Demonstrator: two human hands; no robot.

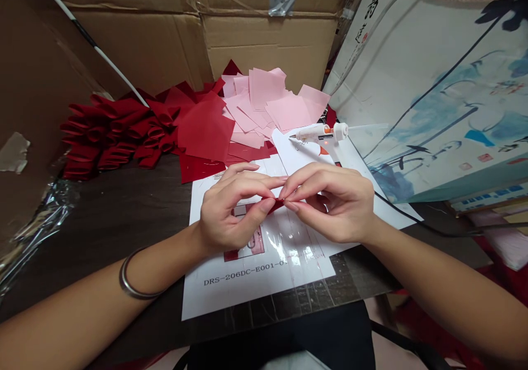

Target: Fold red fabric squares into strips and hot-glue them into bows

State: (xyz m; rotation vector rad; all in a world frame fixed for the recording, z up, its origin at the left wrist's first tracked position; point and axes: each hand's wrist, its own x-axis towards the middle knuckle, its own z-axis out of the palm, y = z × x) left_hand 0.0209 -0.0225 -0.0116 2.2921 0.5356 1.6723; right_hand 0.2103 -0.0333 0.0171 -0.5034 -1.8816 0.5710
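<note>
Between my fingertips is a small folded piece of red fabric [277, 205], mostly hidden by the fingers. My left hand [237, 208] pinches its left end with thumb and fingers. From the other side my right hand [334, 202] pinches the right end, the fingertips of both hands nearly touching. Both hands hover over a white printed sheet [256, 276] with a picture and the text "DRS-206DC-E001". Behind them a white glue gun [319, 133] lies on white paper, its nozzle pointing left.
Rolled red fabric pieces [111, 133] are heaped at the back left. Flat red squares [206, 128] and pink squares [268, 100] lie beside them. Cardboard [268, 45] walls the back; a painted white panel [445, 100] stands right. A black cable [412, 216] crosses the table's right side.
</note>
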